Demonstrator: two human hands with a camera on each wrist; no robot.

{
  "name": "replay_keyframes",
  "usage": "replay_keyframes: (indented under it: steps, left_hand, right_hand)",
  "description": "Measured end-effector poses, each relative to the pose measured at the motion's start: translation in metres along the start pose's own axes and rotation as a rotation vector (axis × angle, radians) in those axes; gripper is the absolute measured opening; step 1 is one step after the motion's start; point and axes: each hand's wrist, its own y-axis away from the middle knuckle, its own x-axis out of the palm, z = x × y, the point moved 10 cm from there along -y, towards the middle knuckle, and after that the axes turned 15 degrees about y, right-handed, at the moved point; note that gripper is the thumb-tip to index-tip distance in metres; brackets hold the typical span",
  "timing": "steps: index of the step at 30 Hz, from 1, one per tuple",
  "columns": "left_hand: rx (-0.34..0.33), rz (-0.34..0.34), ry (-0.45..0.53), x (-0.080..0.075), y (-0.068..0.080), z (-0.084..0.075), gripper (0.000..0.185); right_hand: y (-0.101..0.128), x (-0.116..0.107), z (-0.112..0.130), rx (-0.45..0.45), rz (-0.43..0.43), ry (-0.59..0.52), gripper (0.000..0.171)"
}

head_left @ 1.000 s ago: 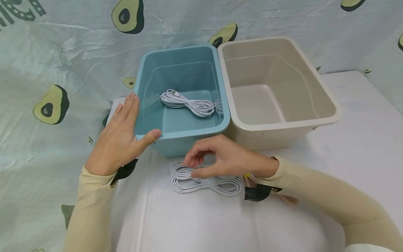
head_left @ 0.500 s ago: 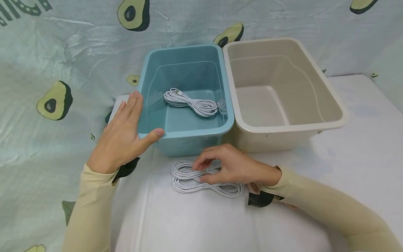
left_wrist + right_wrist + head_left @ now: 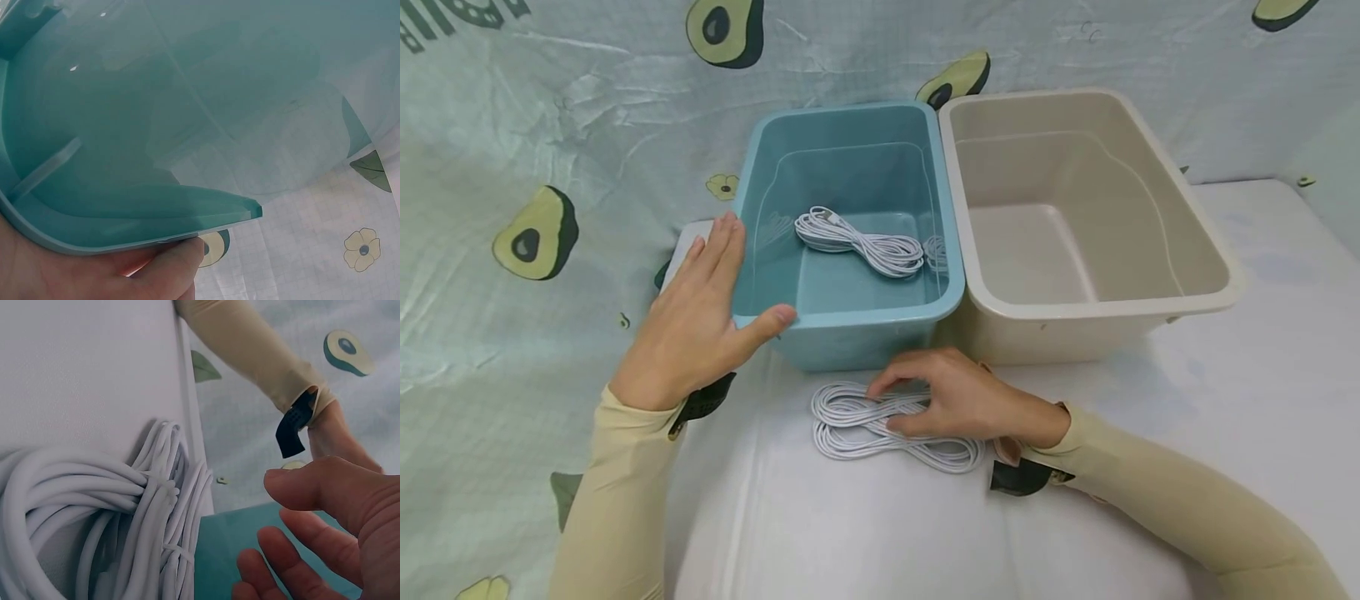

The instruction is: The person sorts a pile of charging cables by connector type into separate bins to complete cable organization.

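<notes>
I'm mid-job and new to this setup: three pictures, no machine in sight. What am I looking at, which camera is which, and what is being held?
There is no machine: a person works with two bare hands. The large picture comes from a camera on the head, looking down. The other two come from cameras on each wrist.

On the white table stand a blue bin and an empty beige bin, side by side. One white cable bundle lies inside the blue bin.

The left hand rests flat against the blue bin's near-left corner, thumb on the rim; its wrist view shows that rim close up. The right hand lies on a second cable bundle on the table; whether its grip has closed is not clear.
</notes>
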Motion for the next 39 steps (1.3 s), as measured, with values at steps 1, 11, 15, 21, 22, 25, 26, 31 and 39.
replay_keyframes:
  steps: [1, 11, 15, 21, 22, 25, 26, 31, 39]
  left_hand:
    - [0.003, -0.003, 0.000, 0.000, 0.000, 0.000, 0.104]
    - [0.013, -0.014, -0.003, -0.003, -0.001, -0.003, 0.105]
    - [0.012, -0.013, -0.007, -0.003, -0.001, -0.004, 0.105]
    - [0.011, -0.010, -0.002, -0.003, -0.001, -0.003, 0.104]
    - [0.011, -0.010, -0.001, -0.003, -0.001, -0.003, 0.104]
    - [0.007, -0.009, 0.003, -0.003, -0.001, -0.002, 0.104]
    - [0.005, -0.008, 0.004, -0.003, 0.000, -0.001, 0.104]
    - [-0.004, -0.005, 0.012, -0.002, 0.000, 0.000, 0.105]
    - [-0.010, 0.006, 0.008, 0.000, -0.001, 0.003, 0.106]
  right_hand:
    - [0.000, 0.001, -0.002, 0.009, 0.003, 0.007, 0.034]
    - [0.000, 0.005, -0.011, 0.072, 0.036, 0.103, 0.038]
    - [-0.001, 0.009, -0.015, 0.096, 0.043, 0.133, 0.039]
    - [-0.002, 0.015, -0.021, 0.123, 0.041, 0.132, 0.038]
    - [-0.002, 0.015, -0.021, 0.124, 0.038, 0.135, 0.037]
    - [-0.003, 0.018, -0.023, 0.140, 0.041, 0.163, 0.037]
    - [-0.003, 0.019, -0.023, 0.146, 0.043, 0.167, 0.037]
    - [-0.003, 0.023, -0.024, 0.146, 0.045, 0.168, 0.038]
    - [-0.003, 0.021, -0.022, 0.129, 0.018, 0.145, 0.039]
